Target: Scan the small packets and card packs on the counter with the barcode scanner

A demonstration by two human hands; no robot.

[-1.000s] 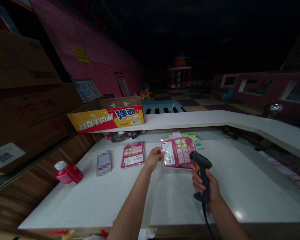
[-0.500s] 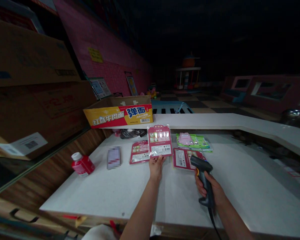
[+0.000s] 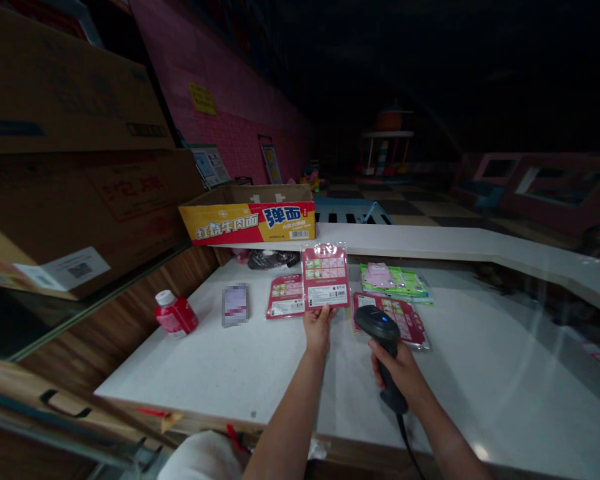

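My left hand [image 3: 319, 330] pinches the bottom edge of a pink printed packet [image 3: 325, 277], which stands upright with its barcode label facing me. My right hand [image 3: 397, 373] grips a black corded barcode scanner [image 3: 383, 353], its head showing a small blue light. That head hangs over a second pink packet [image 3: 393, 320] lying on the white counter [image 3: 205, 363]. Nearby lie a green-and-pink packet [image 3: 394, 280], a red packet [image 3: 285, 297] partly behind the raised one, and a blurred card [image 3: 235, 305].
A red-capped white-topped bottle [image 3: 175, 315] lies on the counter's left side, and a black bag [image 3: 273, 259] sits at the back. A yellow-and-red carton [image 3: 247, 215] stands on a raised white ledge [image 3: 430, 240]. Large cardboard boxes [image 3: 65, 87] rise at left.
The view has swung left. My left hand now holds the packet upright, and the scanner has tilted, its head dropping lower over the packet on the counter.
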